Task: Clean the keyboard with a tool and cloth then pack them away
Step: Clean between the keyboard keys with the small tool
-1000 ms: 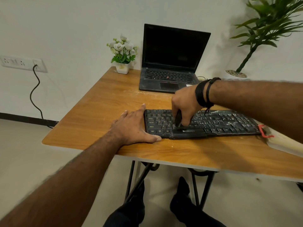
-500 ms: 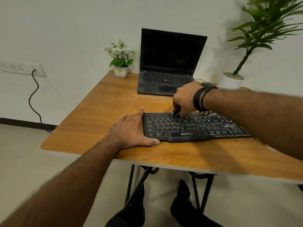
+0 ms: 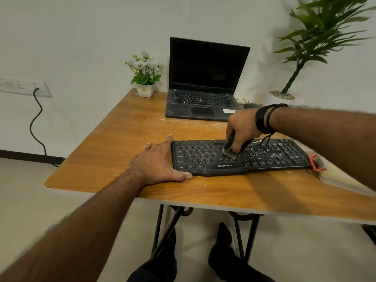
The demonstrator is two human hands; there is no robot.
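Your right hand (image 3: 241,127) curls around a small dark brush (image 3: 229,146), and its pale bristles touch the keys near the middle of the black keyboard (image 3: 240,157), which lies flat on the wooden table (image 3: 122,143) in front of the open laptop (image 3: 205,82). Your left hand (image 3: 156,163) lies spread and flat on the table, thumb along the near edge and fingers against the left end of the keyboard, bracing it. That brace looks worth keeping: the keyboard is probably a light plastic slab that slides easily on a smooth tabletop under sideways strokes. It is stiff enough to lift by its two short ends, but the keycaps are the fragile part, so sweep along the rows with light pressure rather than digging the bristles in, or you may lever a cap loose. The brush seems light and rigid in the handle and soft at the tip; your low grip near the bristles gives control, though it hides most of the handle, so its shape cannot be told. Pale dust lies on the table near the laptop. At the right end of the keyboard sits a pale object with a red part (image 3: 316,163), partly hidden by your forearm; whether it is the cloth or its case cannot be told.
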